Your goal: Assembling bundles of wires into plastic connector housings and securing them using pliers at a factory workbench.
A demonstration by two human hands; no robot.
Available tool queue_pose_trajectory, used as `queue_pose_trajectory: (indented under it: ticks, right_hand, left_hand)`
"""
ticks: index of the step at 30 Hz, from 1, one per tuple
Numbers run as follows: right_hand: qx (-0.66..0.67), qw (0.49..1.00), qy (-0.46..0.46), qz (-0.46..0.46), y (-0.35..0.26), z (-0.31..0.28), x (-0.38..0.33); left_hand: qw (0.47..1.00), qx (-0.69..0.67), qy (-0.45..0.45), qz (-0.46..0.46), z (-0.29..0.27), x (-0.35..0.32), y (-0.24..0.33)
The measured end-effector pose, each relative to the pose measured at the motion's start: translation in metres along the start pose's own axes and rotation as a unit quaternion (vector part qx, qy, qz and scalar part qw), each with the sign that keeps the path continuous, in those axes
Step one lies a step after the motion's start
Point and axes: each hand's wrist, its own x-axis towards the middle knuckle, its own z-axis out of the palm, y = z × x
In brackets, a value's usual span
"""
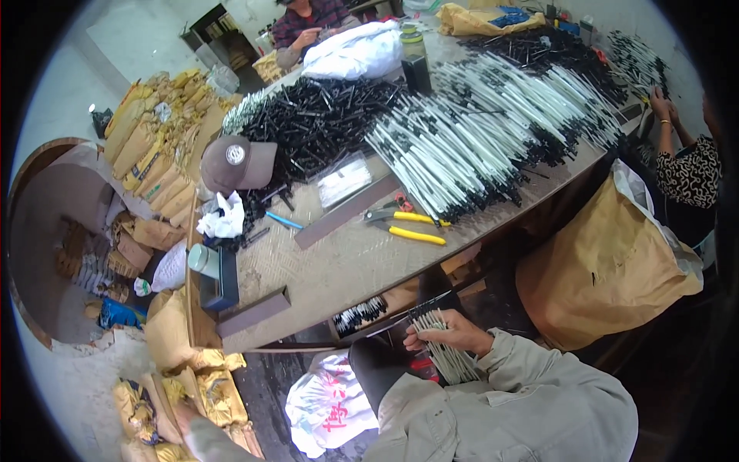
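My right hand (466, 333) is closed around a bundle of thin white rods with black ends (456, 364), held upright over my lap below the table edge. At the lower left, my left hand (183, 416) reaches down among brown paper packets (163, 404); it is blurred and its fingers are hidden, so I cannot tell whether it grips one. A white plastic bag with red print (327, 404) lies between my two arms. Just beyond my right hand, an open drawer (396, 317) under the tabletop holds more black-and-white rods (360, 314).
The table (331, 273) bears piled white rods (454, 154), a black parts heap (331, 115), yellow-handled pliers (416, 233) and a cap (231, 165). A large brown sack (608, 262) stands at right. Two people (308, 23) work at the far side and the right.
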Motion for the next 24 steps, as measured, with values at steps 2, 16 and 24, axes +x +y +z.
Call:
queue_pose_trajectory:
  ticks: [2,16,24]
  right_hand:
    - [0.014,1.0,0.013,0.025,0.001,-0.001,-0.002]
    - [-0.014,0.998,0.053,-0.023,0.005,0.014,-0.004]
    - [-0.013,0.999,0.04,-0.031,-0.004,0.017,-0.01]
  left_hand:
    - [0.992,-0.058,-0.061,-0.09,0.022,-0.065,0.065]
    - [0.296,-0.809,-0.49,0.134,-0.123,-0.341,0.329]
    - [0.017,-0.821,-0.568,0.055,-0.232,-0.335,0.373]
